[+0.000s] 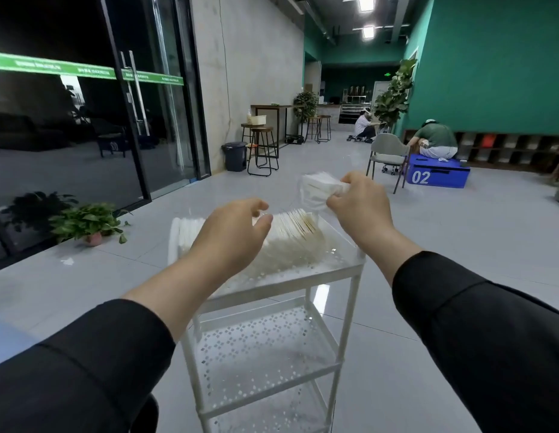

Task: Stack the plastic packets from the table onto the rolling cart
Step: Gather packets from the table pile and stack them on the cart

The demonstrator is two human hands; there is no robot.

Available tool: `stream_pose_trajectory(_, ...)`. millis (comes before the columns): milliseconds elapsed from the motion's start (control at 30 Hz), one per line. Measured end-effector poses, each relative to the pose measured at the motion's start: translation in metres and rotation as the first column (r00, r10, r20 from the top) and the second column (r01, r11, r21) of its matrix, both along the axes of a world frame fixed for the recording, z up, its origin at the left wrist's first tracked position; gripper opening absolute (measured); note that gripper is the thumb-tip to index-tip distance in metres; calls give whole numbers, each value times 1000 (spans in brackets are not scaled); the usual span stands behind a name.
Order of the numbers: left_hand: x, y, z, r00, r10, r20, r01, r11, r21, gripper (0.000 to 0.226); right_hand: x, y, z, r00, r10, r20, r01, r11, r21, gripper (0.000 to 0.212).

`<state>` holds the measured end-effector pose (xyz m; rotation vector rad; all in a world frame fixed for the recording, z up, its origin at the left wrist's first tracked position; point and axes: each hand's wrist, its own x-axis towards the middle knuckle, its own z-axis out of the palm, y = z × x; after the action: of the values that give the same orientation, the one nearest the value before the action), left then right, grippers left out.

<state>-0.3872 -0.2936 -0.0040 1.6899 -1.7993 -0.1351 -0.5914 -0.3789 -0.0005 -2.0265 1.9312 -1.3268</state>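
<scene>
A white rolling cart (350, 270) with perforated shelves stands in front of me. Its top shelf holds a row of clear plastic packets (290, 242) with white contents, standing on edge. My right hand (361, 207) grips a bunch of packets (318, 190) in the air above the far right end of the top shelf. My left hand (231, 235) hovers over the row with its fingers loosely curled, and whether it touches the packets is hard to tell. Part of the row is hidden behind that hand.
The cart's two lower shelves (259, 348) hold nothing. A potted plant (87, 223) sits on the floor at left by glass doors. Farther off stand stools (262, 151), a grey bin (234, 156), a chair (387, 154) and a blue box (437, 175). Two people crouch at the back right.
</scene>
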Motion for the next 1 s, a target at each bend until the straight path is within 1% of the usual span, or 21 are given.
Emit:
stream_pose_trajectory(100, 1, -10, -5, 999, -11, 42, 10, 999, 32, 36, 7, -6, -7, 999, -14, -36, 13, 1000, -14, 16)
stream_pose_trajectory(267, 5, -19, -8, 997, -38, 65, 35, 999, 36, 37, 16, -6, -10, 987, -21, -156, 12, 998, -60, 11)
stream_pose_trajectory(433, 8, -24, -11, 996, -62, 65, 60, 998, 28, 37, 18, -3, -16, 968, -36, -250, 7, 993, -114, 13)
stream_pose_trajectory(600, 3, -29, -13, 995, -84, 46, 82, 996, 33, 38, 20, 4, -29, 956, -13, -293, -12, 996, -84, 14)
stream_pose_trajectory(700, -8, -35, -14, 994, -113, 12, 112, 993, 45, 40, 20, 5, -32, 948, 1, -317, -17, 999, -47, 19)
stream_pose_trajectory(800, -21, -45, -14, 990, -138, 29, 134, 985, 107, 43, 18, 4, -33, 937, 12, -350, -26, 999, -35, 17)
stream_pose_trajectory(833, -26, -49, -13, 988, -148, 47, 141, 981, 136, 40, 17, 4, -33, 934, 14, -357, -29, 999, -36, 17)
stream_pose_trajectory(900, -34, -60, -13, 986, -161, 54, 150, 974, 171, 27, 15, 3, -36, 935, 11, -355, -31, 998, -52, 14)
stream_pose_trajectory(933, -39, -65, -12, 985, -165, 39, 156, 972, 176, 24, 13, 2, -38, 938, 6, -345, -32, 997, -68, 14)
stream_pose_trajectory(1000, -48, -75, -10, 983, -180, -39, 184, 965, 188, 26, 11, 1, -42, 941, -3, -337, -38, 993, -114, 16)
